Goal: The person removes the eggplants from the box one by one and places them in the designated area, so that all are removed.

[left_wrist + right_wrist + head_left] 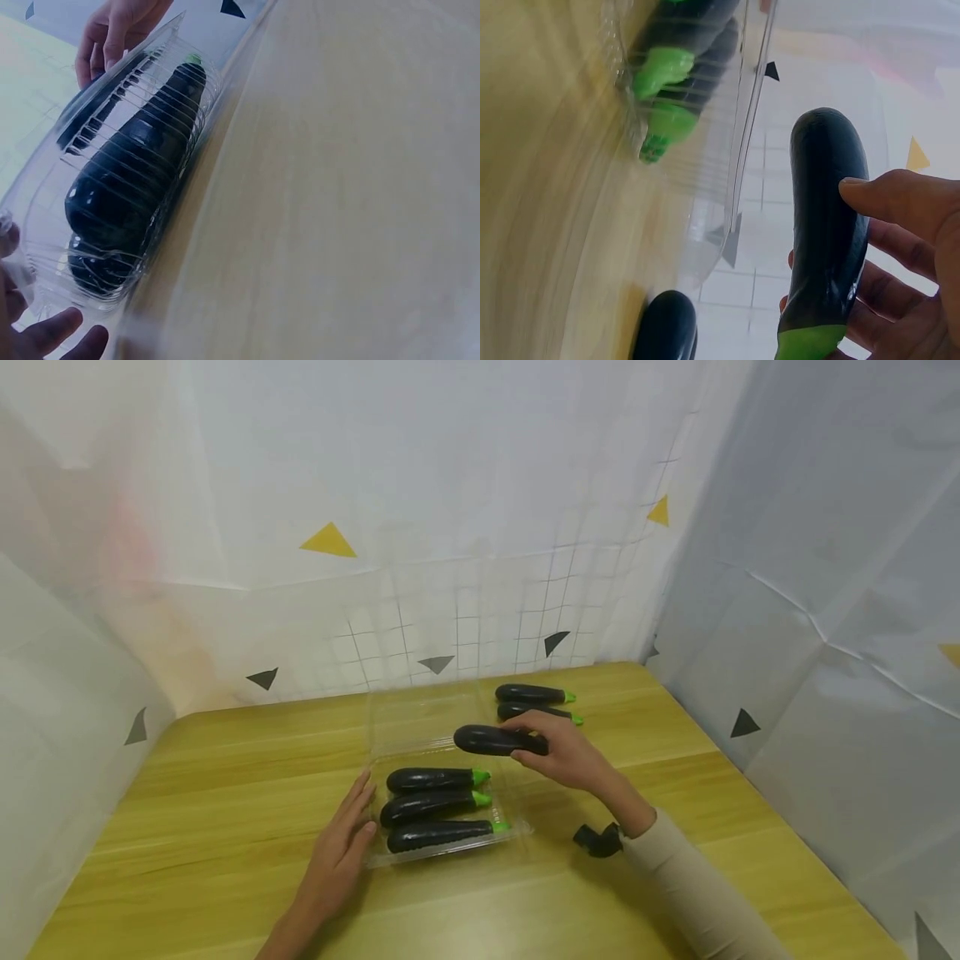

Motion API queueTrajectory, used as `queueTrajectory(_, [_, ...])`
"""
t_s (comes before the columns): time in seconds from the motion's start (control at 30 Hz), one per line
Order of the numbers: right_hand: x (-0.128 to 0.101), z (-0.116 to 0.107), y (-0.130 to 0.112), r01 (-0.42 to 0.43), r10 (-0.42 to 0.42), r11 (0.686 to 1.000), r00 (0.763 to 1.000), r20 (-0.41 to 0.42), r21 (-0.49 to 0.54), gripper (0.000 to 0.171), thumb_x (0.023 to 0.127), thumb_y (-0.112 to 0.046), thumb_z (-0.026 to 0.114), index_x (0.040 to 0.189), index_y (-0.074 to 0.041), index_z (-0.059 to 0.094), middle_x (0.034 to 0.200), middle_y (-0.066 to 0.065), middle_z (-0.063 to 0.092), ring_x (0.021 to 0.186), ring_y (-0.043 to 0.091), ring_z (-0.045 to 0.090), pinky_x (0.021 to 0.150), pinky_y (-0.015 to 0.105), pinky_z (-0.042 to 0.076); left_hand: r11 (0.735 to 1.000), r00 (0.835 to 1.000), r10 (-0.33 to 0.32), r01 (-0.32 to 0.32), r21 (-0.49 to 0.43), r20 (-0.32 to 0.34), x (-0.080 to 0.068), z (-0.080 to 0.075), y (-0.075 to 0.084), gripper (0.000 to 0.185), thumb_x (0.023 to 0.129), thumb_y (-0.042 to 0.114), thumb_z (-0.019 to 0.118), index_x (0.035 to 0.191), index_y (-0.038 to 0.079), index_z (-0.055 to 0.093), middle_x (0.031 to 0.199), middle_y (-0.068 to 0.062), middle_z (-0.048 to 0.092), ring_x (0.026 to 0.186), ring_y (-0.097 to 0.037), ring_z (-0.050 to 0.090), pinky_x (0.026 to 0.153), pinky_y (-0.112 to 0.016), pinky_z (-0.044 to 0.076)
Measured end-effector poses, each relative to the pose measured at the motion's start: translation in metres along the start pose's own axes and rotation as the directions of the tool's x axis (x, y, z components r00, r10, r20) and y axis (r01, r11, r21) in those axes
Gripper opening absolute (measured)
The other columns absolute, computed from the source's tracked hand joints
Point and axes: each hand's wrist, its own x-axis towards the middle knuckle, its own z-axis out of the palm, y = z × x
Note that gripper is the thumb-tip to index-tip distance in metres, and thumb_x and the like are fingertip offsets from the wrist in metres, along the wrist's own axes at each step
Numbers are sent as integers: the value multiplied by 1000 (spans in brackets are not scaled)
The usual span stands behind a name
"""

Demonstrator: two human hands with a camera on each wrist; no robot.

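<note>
Wooden table (225, 793) amid white sheeting; right-hand fingers (536, 760) grasp an eggplant (495, 740), left fingers (352, 814) released.

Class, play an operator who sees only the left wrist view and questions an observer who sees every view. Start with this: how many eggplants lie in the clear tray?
Observer: Three lie side by side in the clear tray, green caps pointing to the person's right.
Operator: What is the other hand doing?
Observer: The right hand grips a fourth eggplant by its cap end, above the tray's far edge.
Operator: Any more outside the tray?
Observer: Two loose eggplants lie on the table beyond it.
Operator: And my hand?
Observer: The left hand rests flat against the tray's left end.
</note>
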Motion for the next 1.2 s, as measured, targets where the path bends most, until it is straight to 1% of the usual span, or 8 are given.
queueTrajectory(0.17, [-2,-3,6,-24,24,1000,1000,-15,-16,41,91,-7,81,130,-6,69,126,6,70,113,25,67,95,48,55,998,1000,-20,20,-57,-1,0,0,2,49,104,-4,53,152,-6,46,164,-19,35,138,-39,47,113,-17,29])
queueTrajectory(0.23, [-2,-5,8,-34,33,999,999,-17,-22,40,91,-7,82,129,-5,69,127,6,70,113,25,67,96,47,54,997,1000,-23,23,-74,0,0,0,2,49,103,-5,53,153,-5,46,164,-19,35,136,-40,49,111,-17,31])
queueTrajectory(0.47, [-2,-9,16,-46,45,999,999,-30,-28,41,90,-6,82,129,-4,69,126,9,69,112,27,67,94,48,55,995,999,-35,34,-94,-4,0,1,2,49,104,-4,52,153,-4,46,164,-18,34,137,-40,47,111,-17,30])
queueTrajectory(0.63, [-3,-13,19,-76,75,996,997,-34,-47,41,90,-6,82,129,-5,69,126,10,69,111,28,67,93,49,55,995,1000,-31,31,-96,-2,-1,1,0,49,104,-6,52,152,-7,46,164,-19,34,136,-39,49,111,-17,31])
queueTrajectory(0.77, [-4,-14,22,-112,111,991,994,-26,-73,41,90,-8,82,129,-5,69,127,10,69,114,29,66,96,50,54,997,1000,-14,14,-74,4,-2,2,-1,49,103,-6,53,151,-9,45,164,-19,34,135,-39,49,112,-16,29])
queueTrajectory(0.93, [-5,-15,26,-130,129,987,991,-24,-89,40,90,-8,82,129,-5,69,127,11,69,117,31,64,98,52,52,999,1000,3,-3,-51,13,-2,3,-1,50,103,-5,53,152,-10,43,165,-18,33,136,-39,48,114,-15,25])
queueTrajectory(1.2, [-8,-15,37,-154,150,981,988,-38,-117,40,91,-8,81,129,-5,69,128,12,69,118,33,64,99,54,52,999,999,-10,12,-47,31,-2,2,-1,51,104,-5,52,154,-7,42,166,-18,31,135,-38,51,113,-14,26])
